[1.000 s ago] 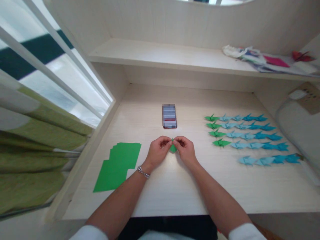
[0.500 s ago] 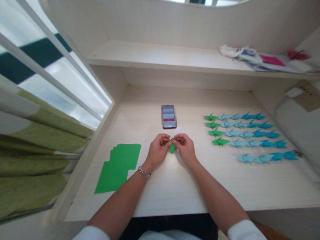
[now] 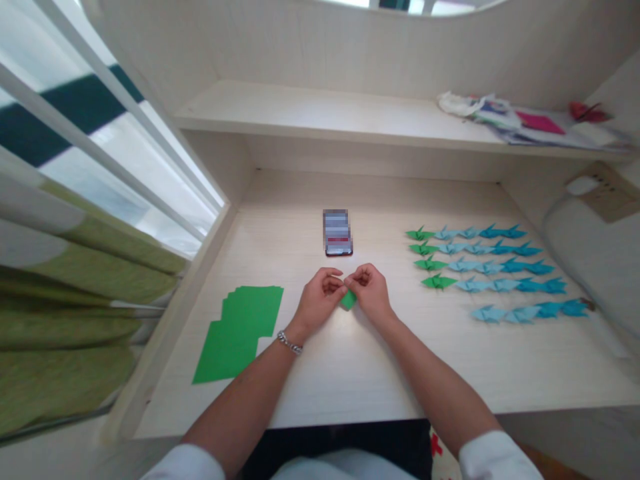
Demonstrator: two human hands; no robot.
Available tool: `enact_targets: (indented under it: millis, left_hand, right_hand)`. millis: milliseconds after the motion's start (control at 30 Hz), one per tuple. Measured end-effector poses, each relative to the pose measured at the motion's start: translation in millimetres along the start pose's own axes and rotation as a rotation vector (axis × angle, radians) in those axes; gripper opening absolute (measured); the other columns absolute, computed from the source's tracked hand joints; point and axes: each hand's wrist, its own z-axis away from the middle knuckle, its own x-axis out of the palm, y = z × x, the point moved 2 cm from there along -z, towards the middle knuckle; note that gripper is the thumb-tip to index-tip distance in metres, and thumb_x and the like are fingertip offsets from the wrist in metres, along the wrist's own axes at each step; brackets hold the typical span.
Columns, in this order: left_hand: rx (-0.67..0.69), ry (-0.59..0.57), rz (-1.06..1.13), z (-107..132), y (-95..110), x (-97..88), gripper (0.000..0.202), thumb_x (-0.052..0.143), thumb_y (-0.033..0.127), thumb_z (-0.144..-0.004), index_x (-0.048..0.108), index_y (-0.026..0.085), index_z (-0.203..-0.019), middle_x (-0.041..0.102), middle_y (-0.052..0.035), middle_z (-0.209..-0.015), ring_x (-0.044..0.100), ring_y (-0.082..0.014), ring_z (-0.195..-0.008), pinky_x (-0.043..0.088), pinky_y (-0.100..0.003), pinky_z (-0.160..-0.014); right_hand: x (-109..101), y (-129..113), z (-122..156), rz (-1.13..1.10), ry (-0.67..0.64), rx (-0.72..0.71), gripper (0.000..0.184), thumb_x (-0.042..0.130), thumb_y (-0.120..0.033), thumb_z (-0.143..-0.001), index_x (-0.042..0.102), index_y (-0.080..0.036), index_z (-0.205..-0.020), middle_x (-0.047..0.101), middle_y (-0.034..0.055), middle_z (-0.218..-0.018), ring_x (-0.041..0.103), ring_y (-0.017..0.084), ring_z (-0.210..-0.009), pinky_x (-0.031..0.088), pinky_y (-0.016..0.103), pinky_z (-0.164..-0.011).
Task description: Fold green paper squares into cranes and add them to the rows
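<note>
At the middle of the desk [image 3: 350, 380] I see the left hand [image 3: 320, 298] and the right hand [image 3: 369, 291] meeting over a small folded green paper [image 3: 349, 301]. The fingertips of both are curled in and pinch its upper edge. It sits low over the desktop, near the phone [image 3: 338, 232]. Green sheets [image 3: 240, 330] lie to the left, and rows of paper cranes [image 3: 490, 267] to the right.

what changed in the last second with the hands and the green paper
The left hand and right hand have drawn their fingertips together over the green folded paper, hiding the upper tip that showed between them before; only its lower corner shows now. Neither hand let go. The phone, the green sheets and the rows of paper cranes lie as they did.
</note>
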Motion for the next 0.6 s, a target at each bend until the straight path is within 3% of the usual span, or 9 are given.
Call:
enact_targets:
  millis: [133, 267, 400, 600]
  left_hand:
    - [-0.051, -0.046, 0.067, -2.6, -0.5, -2.8, 0.032, 0.068, 0.02, -0.071, 0.052, 0.016, -0.1, 0.063, -0.0011, -0.075, 0.062, -0.0127, -0.071, 0.049, -0.025, -0.066]
    - [-0.025, -0.005, 0.078, -3.6, -0.2, -5.3, 0.031, 0.067, 0.019, -0.072, 0.05, 0.017, -0.097, 0.062, -0.0003, -0.075, 0.061, -0.0115, -0.07, 0.048, -0.023, -0.065]
    - [0.011, 0.075, 0.063, -3.6, 1.4, -8.2, 0.033, 0.07, 0.021, -0.07, 0.05, 0.017, -0.096, 0.063, -0.001, -0.078, 0.062, -0.0121, -0.071, 0.049, -0.024, -0.066]
    - [-0.014, 0.06, 0.009, -3.5, 3.1, -8.1, 0.03, 0.07, 0.028, -0.069, 0.061, 0.015, -0.095, 0.067, -0.0045, -0.078, 0.063, -0.0148, -0.071, 0.051, -0.028, -0.066]
  right_hand:
    - [1.1, 1.3, 3.1, -0.017, 0.021, -0.008, 0.025, 0.069, -0.025, -0.063, 0.052, -0.02, -0.081, 0.063, -0.0011, -0.068, 0.058, 0.014, -0.06, 0.046, 0.026, -0.057]
    - [-2.1, 4.0, 2.4, -0.053, -0.103, 0.036, 0.034, 0.07, -0.031, -0.064, 0.059, -0.018, -0.094, 0.066, 0.0021, -0.073, 0.062, 0.016, -0.068, 0.048, 0.029, -0.065]
    - [-6.9, 7.4, 2.3, 0.033, -0.247, 0.075, 0.026, 0.068, -0.036, -0.067, 0.066, -0.016, -0.083, 0.068, 0.0037, -0.076, 0.061, 0.016, -0.069, 0.049, 0.03, -0.067]
    - [-8.4, 3.9, 7.9, 0.204, -0.212, 0.007, 0.017, 0.062, -0.032, -0.073, 0.068, -0.017, -0.079, 0.067, 0.0032, -0.072, 0.058, 0.015, -0.064, 0.047, 0.027, -0.062]
